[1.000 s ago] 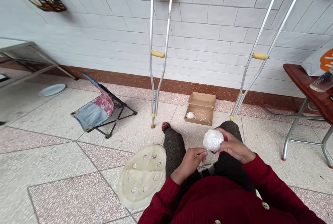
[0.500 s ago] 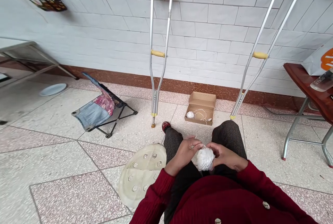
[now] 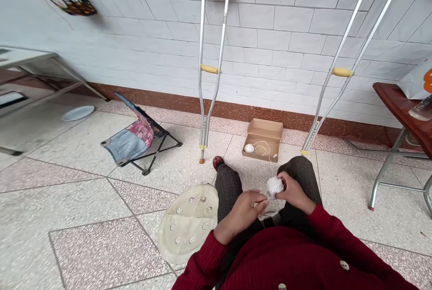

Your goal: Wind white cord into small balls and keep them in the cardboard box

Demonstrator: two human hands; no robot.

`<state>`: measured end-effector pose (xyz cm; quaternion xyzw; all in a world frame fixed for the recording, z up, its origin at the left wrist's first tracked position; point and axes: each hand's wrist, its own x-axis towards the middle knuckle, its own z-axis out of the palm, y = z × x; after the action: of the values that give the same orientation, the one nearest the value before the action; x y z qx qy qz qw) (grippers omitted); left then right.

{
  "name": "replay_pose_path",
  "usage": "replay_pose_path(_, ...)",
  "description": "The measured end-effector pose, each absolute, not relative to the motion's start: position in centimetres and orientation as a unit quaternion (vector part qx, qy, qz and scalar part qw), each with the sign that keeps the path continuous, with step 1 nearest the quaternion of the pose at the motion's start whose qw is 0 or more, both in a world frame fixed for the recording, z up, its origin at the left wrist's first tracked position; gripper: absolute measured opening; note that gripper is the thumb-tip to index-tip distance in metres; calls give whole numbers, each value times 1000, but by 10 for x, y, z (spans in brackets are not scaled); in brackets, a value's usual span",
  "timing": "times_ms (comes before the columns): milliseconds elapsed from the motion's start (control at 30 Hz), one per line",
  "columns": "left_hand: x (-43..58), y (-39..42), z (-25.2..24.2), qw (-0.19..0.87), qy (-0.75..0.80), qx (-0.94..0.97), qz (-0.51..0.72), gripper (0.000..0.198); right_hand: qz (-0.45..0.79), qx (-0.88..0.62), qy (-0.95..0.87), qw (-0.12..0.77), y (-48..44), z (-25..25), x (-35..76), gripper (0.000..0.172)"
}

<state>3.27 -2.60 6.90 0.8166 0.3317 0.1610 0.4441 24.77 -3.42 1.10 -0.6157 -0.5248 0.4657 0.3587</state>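
Observation:
A white ball of yarn (image 3: 275,185) sits between the thumb and fingers of my right hand (image 3: 294,194), above my lap. Just left of it, my left hand (image 3: 246,211) is closed in a pinch at a thin strand of white yarn beside the ball. The strand itself is partly blurred. On the floor ahead lies an open cardboard box (image 3: 259,158). Inside it are a second, smaller white yarn ball (image 3: 249,148) and a loose, looping strand that trails over the front edge towards my hands.
Two crutches lean on the tiled wall, a left crutch (image 3: 209,69) and a right crutch (image 3: 342,72). A folding stool (image 3: 131,144) and a pale round mat (image 3: 189,225) lie to the left. A red-brown chair (image 3: 398,110) holding a bag stands right.
My right hand has turned and moved the yarn ball up and to the right. My left hand has gone lower, drawing apart from the right hand. The view has shifted slightly.

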Motion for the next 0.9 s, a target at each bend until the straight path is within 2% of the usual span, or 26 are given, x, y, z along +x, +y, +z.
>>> replay_pose_path(167,30,-1,71,401,356,820,199,34,671,-491,-465,303,-65,28,226,53)
replay_pose_path(267,37,1,62,407,358,810,226,32,747,-428,-387,331,-71,58,231,51)
replay_pose_path(367,45,-6,49,427,366,791,243,33,771,-396,-331,374,-68,83,241,52)
replay_pose_path(500,50,-25,36,498,355,769,182,41,716,-426,-305,463,-48,94,257,49)
replay_pose_path(600,46,-39,41,546,321,764,122,43,567,-526,-368,516,-24,85,271,44)
replay_pose_path(667,41,-40,53,538,316,772,122,42,434,-613,-443,490,-15,71,276,44)
replay_pose_path(733,34,-34,68,501,325,787,150,40,336,-667,-514,422,-16,54,273,45)
replay_pose_path(800,30,-23,79,459,338,802,181,39,338,-664,-567,352,-28,41,263,45)
replay_pose_path(900,29,-6,86,421,344,813,208,38,535,-564,-553,300,-50,37,243,46)
